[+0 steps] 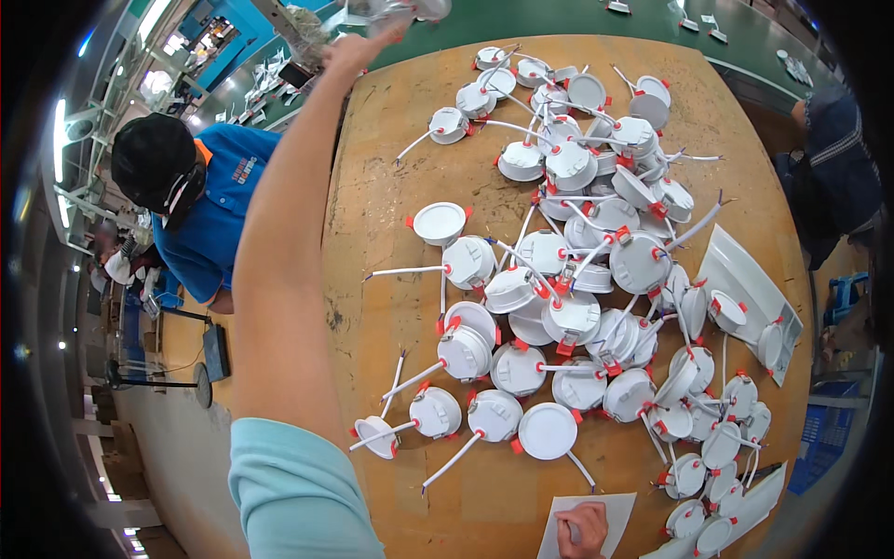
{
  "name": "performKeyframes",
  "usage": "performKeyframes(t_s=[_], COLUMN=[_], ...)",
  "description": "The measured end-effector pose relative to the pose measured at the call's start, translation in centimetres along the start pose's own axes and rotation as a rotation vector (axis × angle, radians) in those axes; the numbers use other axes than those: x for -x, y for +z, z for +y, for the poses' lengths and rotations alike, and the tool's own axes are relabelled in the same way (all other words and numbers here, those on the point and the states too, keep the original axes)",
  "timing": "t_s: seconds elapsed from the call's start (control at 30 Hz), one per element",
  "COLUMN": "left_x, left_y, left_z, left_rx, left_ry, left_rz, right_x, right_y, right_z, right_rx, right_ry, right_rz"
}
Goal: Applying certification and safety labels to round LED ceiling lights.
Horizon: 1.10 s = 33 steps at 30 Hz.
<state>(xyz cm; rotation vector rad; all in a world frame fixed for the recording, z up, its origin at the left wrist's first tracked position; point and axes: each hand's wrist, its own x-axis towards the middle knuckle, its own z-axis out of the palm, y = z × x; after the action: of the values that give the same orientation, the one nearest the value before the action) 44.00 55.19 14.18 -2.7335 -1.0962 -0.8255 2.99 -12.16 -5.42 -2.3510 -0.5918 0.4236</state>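
My left arm stretches far forward over the table's left edge. At its end my left hand has its fingers against a crumpled clear plastic bag and seems closed on it; the fingertips are partly lost in the plastic. Close to me, my right hand rests curled on a white sheet; what its fingers hold, if anything, is hidden. Many round white downlights with red clips and white cables lie heaped between the hands, some face up, others showing their backs.
The wooden table carries the heap. White trays or sheets lie under lights at the right. Beyond runs a green conveyor belt with scattered parts. A person in a blue shirt works at left; another person is at right.
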Motion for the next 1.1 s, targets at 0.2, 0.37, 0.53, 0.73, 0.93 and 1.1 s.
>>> performKeyframes(t_s=[0.2,0.37,0.53,0.73,0.93,1.1], left_x=[8.2,14.3,20.3,29.1,34.4,38.9], left_y=[5.3,3.4,-4.8,-12.2,-12.8,-9.3], left_z=[-5.9,-6.5,-6.4,-8.0,-4.0,0.7], left_rx=[0.36,0.546,0.653,0.876,0.632,0.376], left_ry=[0.016,0.031,0.06,-0.101,0.248,0.407], left_rz=[-0.602,-0.487,-0.252,-0.46,-0.453,-0.468], right_x=[-2.9,1.8,-4.5,-4.4,-5.7,-12.1], right_y=[-3.1,3.4,-4.0,-5.0,-7.3,-7.9], right_z=[-3.5,4.9,-5.3,-6.0,-8.1,-11.6], right_rx=[-0.071,-0.175,-0.238,-0.41,-0.602,-0.329], right_ry=[-0.161,0.031,-0.222,-0.223,-0.14,-0.448], right_rz=[-0.037,-0.041,0.126,0.12,0.071,0.188])
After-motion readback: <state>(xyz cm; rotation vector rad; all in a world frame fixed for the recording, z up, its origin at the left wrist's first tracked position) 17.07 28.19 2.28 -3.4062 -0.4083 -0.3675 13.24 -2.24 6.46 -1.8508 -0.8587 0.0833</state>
